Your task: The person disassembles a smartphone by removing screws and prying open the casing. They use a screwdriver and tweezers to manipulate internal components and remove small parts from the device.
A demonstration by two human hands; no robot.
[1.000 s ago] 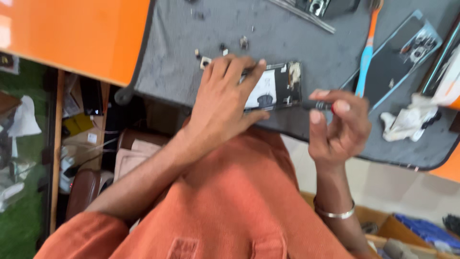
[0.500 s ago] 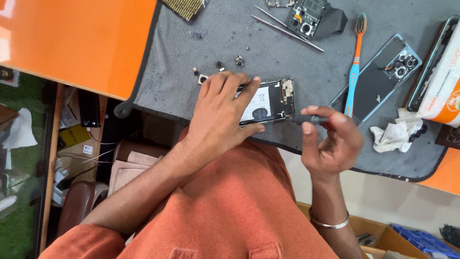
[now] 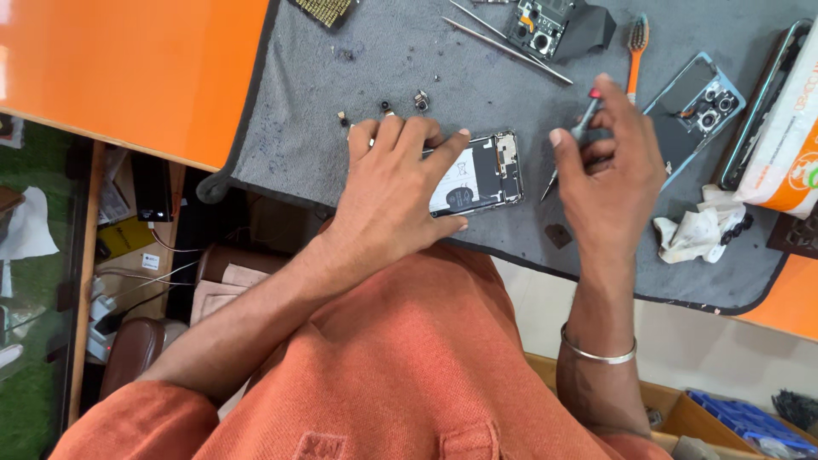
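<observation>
An opened phone, its back cover off and its battery and inner parts showing, lies flat on a grey work mat at the middle of the frame. The left hand rests on top of its left part, fingers spread and pressing down, so the grip here is a flat hold on the phone rather than a closed fist. Just right of the phone, the right hand is raised a little above the mat with a slim screwdriver pinched between thumb and fingers; the tool's tip slants down towards the phone's right edge and stands just beside it, though whether it touches cannot be told. A metal bangle circles the right wrist.

Above the left hand's fingers, a few small loose parts are scattered on the mat. At the upper middle lie thin tweezers and a dark block with camera parts. In the upper right lie an orange-handled brush and a detached phone back cover with camera rings, and below them a crumpled white cloth. The mat sits on an orange desk, which fills the upper left of the frame.
</observation>
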